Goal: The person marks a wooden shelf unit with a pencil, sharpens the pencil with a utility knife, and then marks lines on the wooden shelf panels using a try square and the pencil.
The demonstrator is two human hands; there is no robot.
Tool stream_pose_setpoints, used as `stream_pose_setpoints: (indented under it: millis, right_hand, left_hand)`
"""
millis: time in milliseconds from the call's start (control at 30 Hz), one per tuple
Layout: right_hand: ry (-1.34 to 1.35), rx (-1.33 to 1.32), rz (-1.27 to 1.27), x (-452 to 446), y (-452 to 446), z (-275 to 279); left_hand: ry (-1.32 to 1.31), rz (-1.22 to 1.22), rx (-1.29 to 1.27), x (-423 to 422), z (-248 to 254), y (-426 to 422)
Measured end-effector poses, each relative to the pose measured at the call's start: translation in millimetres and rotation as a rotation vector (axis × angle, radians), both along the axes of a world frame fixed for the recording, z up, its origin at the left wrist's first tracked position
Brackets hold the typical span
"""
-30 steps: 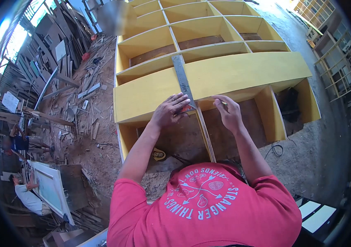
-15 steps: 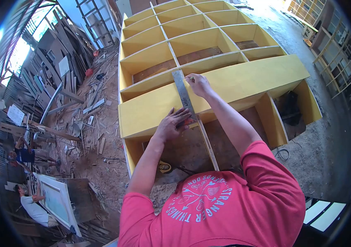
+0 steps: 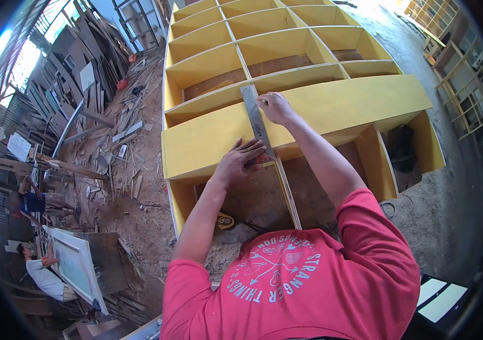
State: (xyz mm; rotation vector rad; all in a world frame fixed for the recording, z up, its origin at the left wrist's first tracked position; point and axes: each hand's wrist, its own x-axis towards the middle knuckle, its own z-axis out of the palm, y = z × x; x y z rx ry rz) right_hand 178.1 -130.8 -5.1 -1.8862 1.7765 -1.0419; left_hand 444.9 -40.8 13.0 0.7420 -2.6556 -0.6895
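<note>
A metal try square (image 3: 255,116) lies across the yellow board (image 3: 343,105) of a large shelf-like frame, its blade pointing away from me. My left hand (image 3: 238,162) presses on its near end, fingers over the blade, thumb by the reddish part at the stock. Beside the blade's far right edge, my right hand (image 3: 277,109) is closed in a pinch on a small thin pencil, mostly hidden by the fingers. The pencil's tip is too small to make out.
Yellow compartments (image 3: 278,42) stretch ahead. A yellow tape measure (image 3: 225,221) lies in a near compartment. Left, wood scraps cover the floor and panels (image 3: 85,62) lean together. Two people work there, one at a white-framed panel (image 3: 77,263). A dark bundle (image 3: 403,148) sits at right.
The view has shifted slightly. My right hand has slid a little way along the blade, away from the far end of the square. My left hand stays on the near end.
</note>
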Motion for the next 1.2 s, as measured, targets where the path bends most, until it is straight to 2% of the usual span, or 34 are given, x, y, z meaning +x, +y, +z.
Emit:
stream_pose_setpoints:
  millis: [67, 233, 333, 400, 433, 533, 667, 700, 1200]
  right_hand:
    - [-0.047, 0.080, 0.021, 0, 26, 9]
    - [-0.016, -0.004, 0.075, 4, 120, 13]
    - [0.162, 0.218, 0.176, 2, 172, 40]
    - [-0.004, 0.056, 0.111, -3, 183, 26]
    - [-0.084, -0.027, 0.078, -4, 185, 28]
    - [-0.285, 0.087, -0.184, -17, 168, 41]
    - [-0.496, 0.049, -0.217, -44, 121, 11]
    - [-0.632, 0.049, -0.179, -47, 110, -4]
    - [-0.707, 0.050, -0.155, -43, 110, -14]
  left_hand:
    - [0.001, -0.001, 0.001, -1, 1, 0]
    - [-0.011, 0.019, 0.025, -3, -3, 1]
    - [0.008, 0.024, 0.027, -4, -3, 2]
    - [0.010, 0.020, 0.025, -4, -4, 2]
    - [0.008, 0.020, 0.023, -4, -4, 1]
    - [0.000, 0.014, 0.016, -3, -7, 1]
    - [-0.002, 0.008, 0.004, -3, -7, 1]
    - [-0.011, 0.004, -0.006, -4, -8, 1]
    - [-0.044, -0.003, -0.040, -15, -7, 1]
